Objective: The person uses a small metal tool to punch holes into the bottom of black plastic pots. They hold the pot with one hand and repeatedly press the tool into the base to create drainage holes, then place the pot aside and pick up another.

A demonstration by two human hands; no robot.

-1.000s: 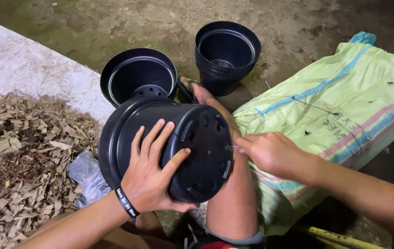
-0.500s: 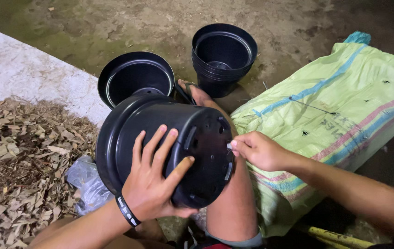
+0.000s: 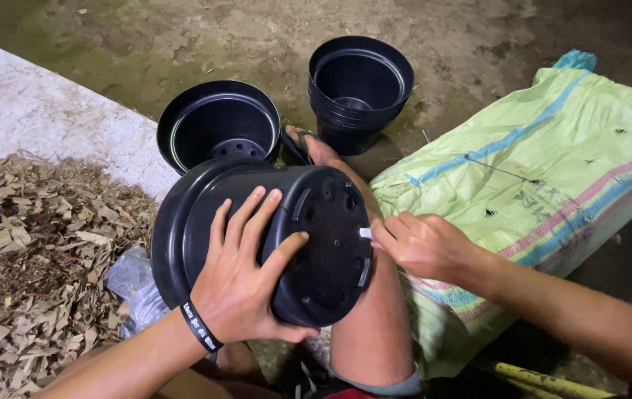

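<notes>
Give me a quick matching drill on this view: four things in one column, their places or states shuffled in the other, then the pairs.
1. tipped black pot
2. stacked black pots
3. woven sack
4. dry leaf pile

A. lying at the far left
B. standing upright on the ground
C. held on its side by the left hand
D. lying behind the right hand

Pairs: 1-C, 2-B, 3-D, 4-A

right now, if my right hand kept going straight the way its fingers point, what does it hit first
The right hand points left at the base of the black pot lying on its side; its fingertips already pinch a small white piece at the base's rim, so it meets that first.
</notes>
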